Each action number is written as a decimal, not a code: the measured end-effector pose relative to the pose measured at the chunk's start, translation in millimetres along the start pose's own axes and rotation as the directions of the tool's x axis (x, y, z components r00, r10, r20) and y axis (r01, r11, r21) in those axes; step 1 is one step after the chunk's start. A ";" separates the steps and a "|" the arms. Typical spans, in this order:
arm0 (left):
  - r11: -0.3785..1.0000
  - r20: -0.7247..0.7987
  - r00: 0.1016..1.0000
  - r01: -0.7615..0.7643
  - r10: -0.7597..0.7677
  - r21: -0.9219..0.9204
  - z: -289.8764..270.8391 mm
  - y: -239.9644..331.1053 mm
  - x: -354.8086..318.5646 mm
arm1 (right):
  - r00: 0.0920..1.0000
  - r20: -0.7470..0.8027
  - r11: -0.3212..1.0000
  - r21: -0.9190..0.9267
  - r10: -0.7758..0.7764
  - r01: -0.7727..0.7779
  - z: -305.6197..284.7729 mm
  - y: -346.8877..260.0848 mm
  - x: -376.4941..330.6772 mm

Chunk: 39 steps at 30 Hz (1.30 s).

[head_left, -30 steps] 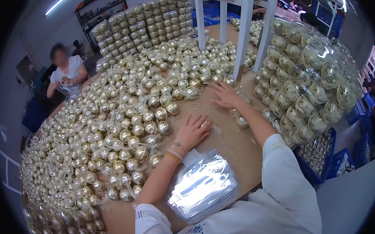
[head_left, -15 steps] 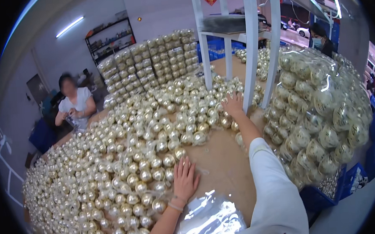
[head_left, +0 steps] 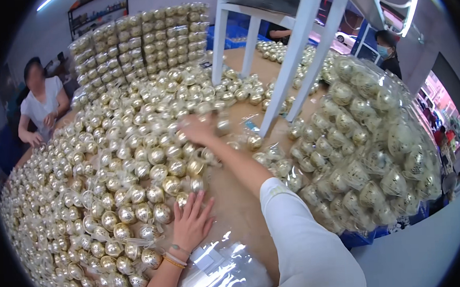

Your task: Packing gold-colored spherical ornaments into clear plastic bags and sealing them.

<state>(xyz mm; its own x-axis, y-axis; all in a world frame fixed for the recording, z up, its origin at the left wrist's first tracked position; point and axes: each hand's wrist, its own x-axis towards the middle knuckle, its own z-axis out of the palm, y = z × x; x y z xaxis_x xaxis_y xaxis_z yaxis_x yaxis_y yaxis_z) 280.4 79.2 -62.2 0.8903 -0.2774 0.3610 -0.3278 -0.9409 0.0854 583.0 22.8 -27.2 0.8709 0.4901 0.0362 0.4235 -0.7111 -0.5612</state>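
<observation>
A broad spread of shiny gold balls [head_left: 157,173], each in a clear wrapper, covers most of the brown tabletop [head_left: 238,200]. My left hand [head_left: 191,223] lies with fingers spread at the near right edge of the balls, its fingertips beside the closest ones. My right hand [head_left: 198,128] reaches across to the far right part of the spread, among the balls. Motion smears its fingers, so I cannot see whether it holds any. Below my left wrist lies a stack of clear plastic bags [head_left: 224,273].
Blocks of bagged balls [head_left: 146,41] stand stacked at the back. A white-legged stand [head_left: 293,62] rises from the table. Large bags of balls [head_left: 365,141] pile up on the right, above a blue crate [head_left: 360,238]. One person [head_left: 43,101] sits at the far left; another [head_left: 388,57] is at the back right.
My right hand has swept left and nearer, from beside the stand's leg into the balls. My left hand stays spread by the balls' edge. The view has shifted, and the seated person's hands have parted.
</observation>
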 end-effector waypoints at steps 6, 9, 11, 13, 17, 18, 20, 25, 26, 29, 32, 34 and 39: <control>0.982 -0.050 0.993 -0.096 0.105 0.165 2.7 8.3 42.0 | 0.859 -0.103 0.822 0.256 -0.501 0.509 -63.2 -34.0 -33.9; 0.986 -0.138 0.980 -0.125 0.140 0.112 10.5 22.2 72.4 | 0.869 -0.486 0.982 0.093 -0.098 0.162 -114.7 68.3 -32.0; 0.998 -0.171 0.985 0.042 -0.031 0.056 19.5 1.5 62.1 | 0.859 -0.479 0.976 -0.018 0.180 -0.215 -82.5 84.7 -32.0; 0.992 -0.200 0.978 0.085 -0.065 0.094 14.9 -8.5 62.1 | 0.770 -0.468 0.833 -0.119 0.433 -0.541 -67.1 88.9 -27.5; 0.933 -0.151 0.955 0.285 -0.256 0.221 12.9 -32.0 58.7 | 0.816 -0.406 0.828 -0.208 0.411 -0.520 -82.3 89.8 -23.3; 0.913 -0.159 0.933 0.351 -0.322 0.208 10.2 -32.0 64.3 | 0.836 -0.392 0.779 -0.349 0.383 -0.520 -102.0 105.1 -14.6; 0.863 -0.164 0.885 0.463 -0.436 0.202 16.6 -46.3 62.7 | 0.747 -0.574 0.742 -0.328 0.335 -0.584 -109.3 144.4 12.5; 0.872 -0.159 0.913 0.407 -0.377 0.272 -29.9 -41.5 63.5 | 0.700 -0.417 0.663 -0.258 0.580 -0.703 -114.6 172.1 56.4; 0.920 -0.112 0.941 0.335 -0.318 0.203 -38.7 -23.8 71.5 | 0.773 -0.421 0.757 -0.254 0.474 -0.603 -112.7 178.4 63.7; 0.755 0.255 0.723 -0.539 0.642 -0.373 -3.2 49.1 70.8 | 0.872 -0.392 0.895 -0.209 0.294 -0.395 -90.3 168.9 75.3; 0.466 -0.179 0.540 -0.820 0.822 -0.332 30.7 111.1 95.9 | 0.987 -0.157 0.918 -0.384 0.044 -0.102 -78.4 150.4 92.8; 0.498 -0.204 0.544 -0.835 0.814 -0.236 43.3 104.7 118.7 | 0.984 -0.181 0.968 -0.245 0.009 -0.054 -75.3 57.3 57.8; 0.644 -0.076 0.651 -0.759 0.756 -0.094 56.7 80.9 149.7 | 0.730 -0.641 0.767 -0.339 0.236 -0.545 -124.3 167.5 75.6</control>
<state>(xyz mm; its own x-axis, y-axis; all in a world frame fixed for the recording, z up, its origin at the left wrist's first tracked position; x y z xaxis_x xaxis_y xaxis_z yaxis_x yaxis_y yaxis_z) 405.2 -49.4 -53.9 0.3078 -0.8767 0.3696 -0.9167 -0.3773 -0.1316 750.7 -121.9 -15.7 0.8958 -0.1328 0.4241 -0.0653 -0.9833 -0.1699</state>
